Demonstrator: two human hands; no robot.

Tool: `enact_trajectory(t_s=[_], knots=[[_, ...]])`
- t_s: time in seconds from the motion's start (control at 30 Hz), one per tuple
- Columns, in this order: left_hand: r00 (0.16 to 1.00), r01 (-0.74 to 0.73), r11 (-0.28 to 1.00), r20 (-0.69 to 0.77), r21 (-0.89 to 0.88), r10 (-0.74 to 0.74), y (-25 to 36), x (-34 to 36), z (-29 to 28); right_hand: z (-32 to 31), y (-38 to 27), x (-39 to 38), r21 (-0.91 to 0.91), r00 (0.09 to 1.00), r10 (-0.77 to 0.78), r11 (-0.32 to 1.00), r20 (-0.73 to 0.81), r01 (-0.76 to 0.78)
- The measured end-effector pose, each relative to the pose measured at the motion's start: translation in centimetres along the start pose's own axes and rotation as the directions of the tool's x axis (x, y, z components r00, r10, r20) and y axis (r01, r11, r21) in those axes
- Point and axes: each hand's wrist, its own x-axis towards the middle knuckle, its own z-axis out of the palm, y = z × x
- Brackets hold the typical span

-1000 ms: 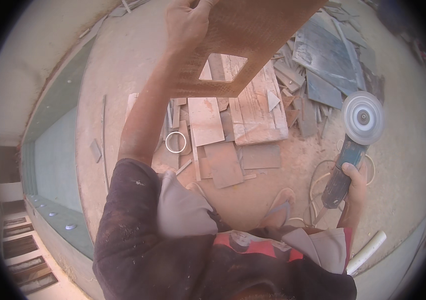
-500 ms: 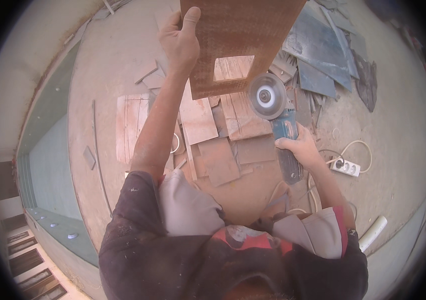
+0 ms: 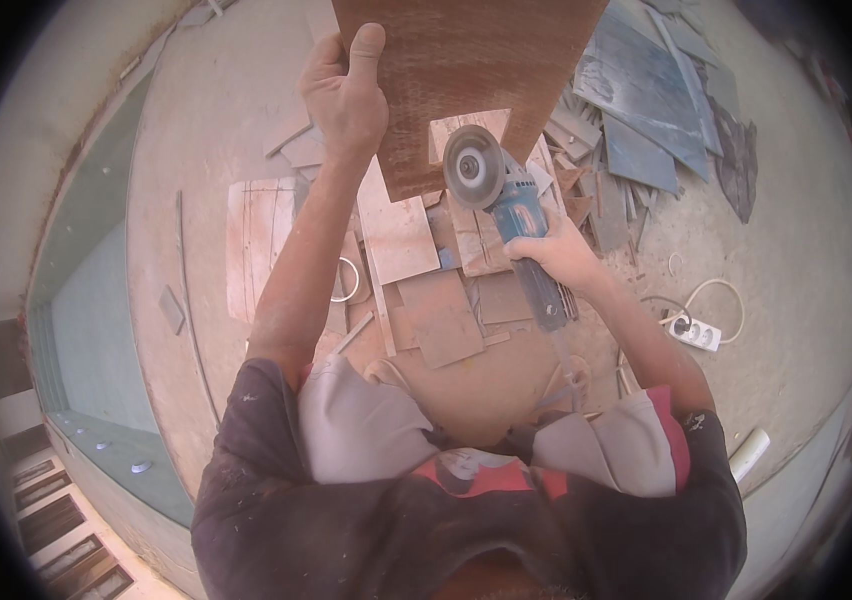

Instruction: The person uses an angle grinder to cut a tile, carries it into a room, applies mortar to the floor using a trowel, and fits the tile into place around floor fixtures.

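My left hand (image 3: 346, 95) is closed on the left edge of a large brown tile (image 3: 476, 60), its thumb lying on the near face. The tile is held up and has a rectangular cutout near its lower edge. In my right hand (image 3: 556, 250) is a blue angle grinder (image 3: 521, 212), gripped around its body. The grinder's round disc (image 3: 473, 167) is in front of the cutout and covers part of it. Whether the disc touches the tile I cannot tell. Beneath the tile lie several dusty tile pieces (image 3: 439, 320).
Grey slabs (image 3: 636, 95) and broken offcuts are piled at the far right. A white power strip (image 3: 694, 333) with a cable lies on the right, a white pipe (image 3: 749, 455) nearer me. A long thin strip (image 3: 191, 300) and a green-edged recess (image 3: 96, 300) are at left.
My right hand has moved the grinder left and slightly up, from beside the tile's lower right corner to in front of the cutout. My left hand and the tile have shifted slightly left.
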Motion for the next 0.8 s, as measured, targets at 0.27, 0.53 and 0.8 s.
enact_trajectory(t_s=[0.27,0.53,0.8], knots=[[1.0,-0.007,0.998,0.005,-0.069,0.007,0.8,-0.6,0.5,0.5,-0.2,1.2,-0.029,1.0,-0.016,0.999,-0.016,0.016],[0.999,-0.028,1.0,0.044,-0.004,0.029,1.2,-1.0,0.5,0.2,-0.6,1.9,-0.051,0.999,0.035,0.998,0.008,-0.035],[0.997,-0.043,0.999,0.059,0.024,0.041,1.7,-1.3,0.8,0.3,-0.9,2.3,-0.092,0.999,0.041,0.995,0.009,-0.04]])
